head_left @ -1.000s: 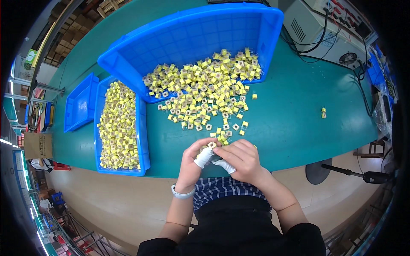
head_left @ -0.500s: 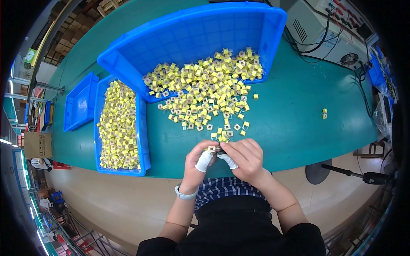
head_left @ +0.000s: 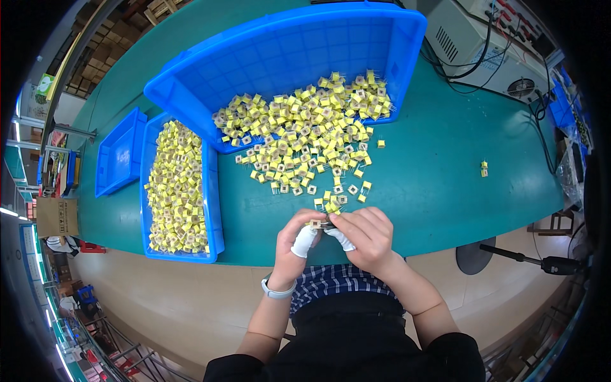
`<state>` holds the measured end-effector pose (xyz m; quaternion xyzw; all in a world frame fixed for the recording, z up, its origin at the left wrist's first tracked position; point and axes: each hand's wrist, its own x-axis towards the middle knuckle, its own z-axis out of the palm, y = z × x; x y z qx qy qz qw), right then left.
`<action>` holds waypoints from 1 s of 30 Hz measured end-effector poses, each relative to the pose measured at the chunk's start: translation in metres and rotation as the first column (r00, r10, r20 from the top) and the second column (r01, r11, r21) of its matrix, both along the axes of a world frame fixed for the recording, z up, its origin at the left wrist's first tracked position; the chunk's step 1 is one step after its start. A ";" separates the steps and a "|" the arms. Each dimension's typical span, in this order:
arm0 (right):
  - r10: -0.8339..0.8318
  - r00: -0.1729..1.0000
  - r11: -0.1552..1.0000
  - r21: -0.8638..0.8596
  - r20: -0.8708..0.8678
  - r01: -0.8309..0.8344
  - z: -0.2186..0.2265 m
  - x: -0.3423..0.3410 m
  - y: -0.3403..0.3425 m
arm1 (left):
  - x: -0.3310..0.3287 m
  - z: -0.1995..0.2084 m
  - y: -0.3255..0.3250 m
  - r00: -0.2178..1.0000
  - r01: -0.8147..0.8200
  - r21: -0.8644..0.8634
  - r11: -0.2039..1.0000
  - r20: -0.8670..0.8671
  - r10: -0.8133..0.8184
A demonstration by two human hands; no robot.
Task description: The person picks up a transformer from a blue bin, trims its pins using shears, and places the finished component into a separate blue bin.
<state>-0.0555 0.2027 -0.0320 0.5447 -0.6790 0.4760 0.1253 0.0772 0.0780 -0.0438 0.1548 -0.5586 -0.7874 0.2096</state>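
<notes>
In the head view, the left hand held one small yellow-and-tan component between thumb and forefinger, above the near edge of the green surface. This grip was pinched firmly round the component, whose tan, square face was turned upward; in my judgement it was held so to leave its other side within reach of the opposite fingers. The right hand stood just beside it, fingers curled, the fingertips near a slim dark item. Whether that second grip was closed on the item or on the component's pins could not be told at this scale.

White coverings were noted on the left thumb and the right thumb, presumably against wear or pricking from the metal pins.

Directly ahead, a large blue bin was tipped with its mouth toward the person. Loose components spilled from it onto the surface, an arrangement that appeared to bring the stock close to both hands. To the left, a narrow blue tray contained many similar pieces, set apart from the loose pile, likely to keep the two lots separate. Beyond it lay a smaller blue tray.
</notes>
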 end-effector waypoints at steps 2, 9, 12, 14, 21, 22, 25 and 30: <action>-0.009 1.000 1.000 -0.022 0.015 0.010 0.000 0.000 0.000 | 0.000 0.000 0.000 1.000 0.007 -0.008 1.000 -0.006 -0.007; -0.005 1.000 1.000 0.001 0.007 0.005 -0.002 0.000 0.000 | 0.000 0.000 0.000 1.000 0.019 -0.039 0.999 0.019 -0.018; -0.003 1.000 1.000 0.007 0.013 0.003 -0.001 0.000 0.000 | -0.001 0.001 0.000 1.000 -0.001 -0.038 0.999 0.016 0.002; -0.005 1.000 1.000 0.012 0.017 0.005 -0.001 0.000 0.000 | 0.000 0.000 -0.001 1.000 0.005 0.027 1.000 -0.008 -0.005; -0.018 0.998 1.000 0.005 0.052 0.018 -0.001 0.000 0.002 | 0.000 0.004 -0.001 0.999 0.017 0.226 0.974 -0.037 -0.009; -0.013 0.998 1.000 0.008 0.056 0.013 -0.001 0.000 0.002 | 0.000 0.003 -0.001 0.999 0.017 0.226 0.974 -0.036 -0.009; -0.003 0.998 1.000 -0.002 0.056 0.003 0.001 0.000 0.001 | 0.002 0.001 -0.003 0.997 0.038 0.335 0.942 -0.082 -0.011; 0.048 0.997 0.999 -0.003 0.055 -0.048 0.002 0.000 -0.001 | 0.003 0.005 -0.003 1.000 0.002 0.355 0.935 0.027 -0.012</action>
